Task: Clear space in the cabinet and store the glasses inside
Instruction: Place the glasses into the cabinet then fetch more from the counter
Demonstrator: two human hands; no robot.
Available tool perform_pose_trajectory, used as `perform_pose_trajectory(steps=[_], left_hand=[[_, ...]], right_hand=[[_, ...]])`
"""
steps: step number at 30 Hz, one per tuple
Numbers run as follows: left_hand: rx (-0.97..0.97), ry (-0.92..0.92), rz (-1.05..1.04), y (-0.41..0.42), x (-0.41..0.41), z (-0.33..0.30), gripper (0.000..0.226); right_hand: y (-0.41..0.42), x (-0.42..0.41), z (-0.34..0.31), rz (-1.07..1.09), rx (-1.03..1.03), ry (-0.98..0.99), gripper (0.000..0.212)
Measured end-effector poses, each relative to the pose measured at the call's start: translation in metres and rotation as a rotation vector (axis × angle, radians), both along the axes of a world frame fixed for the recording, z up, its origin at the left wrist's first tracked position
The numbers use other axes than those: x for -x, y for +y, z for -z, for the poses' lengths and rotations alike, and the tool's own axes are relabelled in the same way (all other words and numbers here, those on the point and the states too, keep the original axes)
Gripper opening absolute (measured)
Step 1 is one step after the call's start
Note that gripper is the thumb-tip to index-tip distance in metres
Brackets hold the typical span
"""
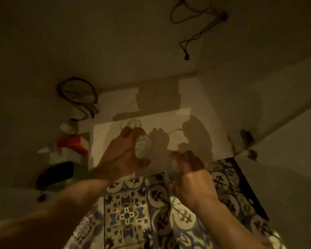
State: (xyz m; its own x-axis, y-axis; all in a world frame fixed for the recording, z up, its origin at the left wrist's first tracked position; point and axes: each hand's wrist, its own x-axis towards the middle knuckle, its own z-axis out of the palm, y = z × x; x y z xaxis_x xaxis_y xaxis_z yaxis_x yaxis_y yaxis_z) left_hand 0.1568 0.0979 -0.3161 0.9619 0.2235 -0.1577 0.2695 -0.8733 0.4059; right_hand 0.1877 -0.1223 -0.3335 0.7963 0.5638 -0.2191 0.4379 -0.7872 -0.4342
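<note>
Surface: dim white shelf board [190,141] over patterned tiles [133,212].
Left hand [122,159]: your fingers wrap a clear ribbed drinking glass [144,146], tilted above the board.
Right hand [192,177]: you grip a second clear glass [172,172], blurred.
Third glass [131,124]: stands on the board.

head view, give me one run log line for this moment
left hand: holds glass | right hand: holds second glass | third glass: on white shelf | lighting: dim

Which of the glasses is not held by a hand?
The glass on the shelf, just beyond the left hand; each hand grips another glass.
</note>
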Motion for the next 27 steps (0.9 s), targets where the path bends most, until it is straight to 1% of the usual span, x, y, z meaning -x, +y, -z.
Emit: perform_pose_trajectory(steps=[3, 6, 9, 11, 12, 14, 18, 23, 27], left_hand=[[0.002, -0.045, 0.007, 0.016, -0.042, 0.043, 0.085], [0.012, -0.125, -0.042, 0.028, -0.085, 0.079, 0.088], [-0.052, -0.124, -0.040, 0.040, -0.124, 0.105, 0.096], [-0.109, -0.125, -0.030, 0.051, -0.146, 0.120, 0.099], [-0.139, -0.121, -0.026, 0.056, -0.156, 0.127, 0.099], [-0.161, -0.105, -0.034, 0.064, -0.169, 0.140, 0.101], [-0.138, -0.080, -0.032, 0.074, -0.184, 0.159, 0.110], [-0.165, -0.064, -0.031, 0.081, -0.190, 0.168, 0.109], [-0.163, -0.052, -0.025, 0.082, -0.192, 0.170, 0.107]], right_hand=[[0.016, -0.024, 0.050, -0.025, -0.062, 0.004, 0.078], [0.029, -0.050, 0.090, -0.079, -0.097, -0.029, 0.083], [0.043, -0.075, 0.118, -0.113, -0.121, -0.113, 0.077], [0.057, -0.089, 0.131, -0.142, -0.102, -0.158, 0.067], [0.062, -0.096, 0.136, -0.152, -0.101, -0.173, 0.065], [0.070, -0.104, 0.146, -0.177, -0.118, -0.190, 0.072], [0.085, -0.112, 0.154, -0.187, -0.138, -0.206, 0.086], [0.100, -0.119, 0.156, -0.221, -0.160, -0.247, 0.088], [0.107, -0.120, 0.158, -0.244, -0.149, -0.305, 0.084]])
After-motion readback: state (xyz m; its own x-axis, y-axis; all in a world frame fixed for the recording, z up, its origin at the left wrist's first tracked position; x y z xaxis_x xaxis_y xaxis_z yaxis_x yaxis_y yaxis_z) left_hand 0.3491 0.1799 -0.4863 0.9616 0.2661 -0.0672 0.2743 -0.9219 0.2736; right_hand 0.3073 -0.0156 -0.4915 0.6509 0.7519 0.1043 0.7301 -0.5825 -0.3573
